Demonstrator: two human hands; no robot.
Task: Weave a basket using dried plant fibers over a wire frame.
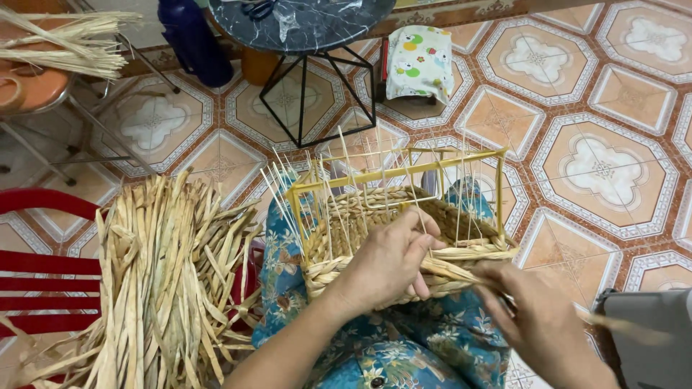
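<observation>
A half-woven basket of pale plaited straw [404,238] sits on the person's lap, built around a yellow rectangular wire frame [404,173] from which thin upright stakes [346,166] fan upward. The left hand [389,263] rests on the near rim of the basket, fingers curled over the woven edge and pinched together on a flat straw strand [454,272] that runs rightward along the rim. The right hand [537,317] lies just beside the basket's near right corner, fingers closed on the same strand where it leaves the weave; its loose end trails off blurred toward the right.

The lap is covered by blue floral cloth [404,353]. To the left, touching the cloth, a thick bundle of dried flat straw strips [158,281] is heaped over a red slatted chair [43,274]. Farther back stand a round dark marble-top table on a black wire stand [310,29], a dark blue container [191,39] beside it, and a small stool with a dotted cloth cover [418,61]. Another sheaf of straw [65,43] lies on an orange seat at upper left. A grey object [649,338] sits at the lower right edge, just behind the right hand. The floor is patterned orange and white tile [605,166].
</observation>
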